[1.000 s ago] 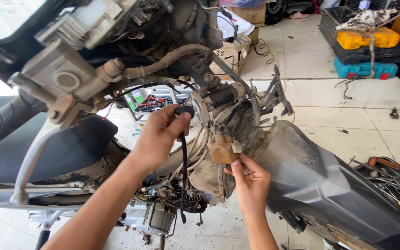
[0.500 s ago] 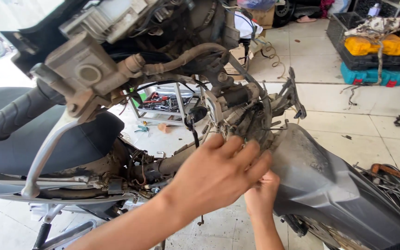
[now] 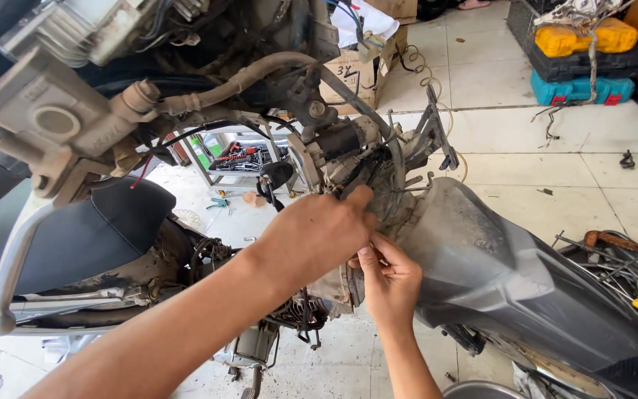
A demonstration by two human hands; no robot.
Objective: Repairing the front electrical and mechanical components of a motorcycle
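Reaching into the stripped motorcycle frame (image 3: 363,159), left hand (image 3: 315,236) covers whatever's being worked on, so can't tell what either hand grips. Right hand (image 3: 389,284) sits curled just below it, fingers pinched at the same spot. Rear fender (image 3: 511,273) crowds the right; open tile floor (image 3: 540,140) beyond.

Left hand (image 3: 311,236) over dirty engine (image 3: 348,166), fingers (image 3: 359,198) at wiring, right hand (image 3: 390,281) pinching below, grey fender (image 3: 511,281) right, black seat (image 3: 83,236) left, toolboxes (image 3: 577,55) on tiled floor (image 3: 540,170)
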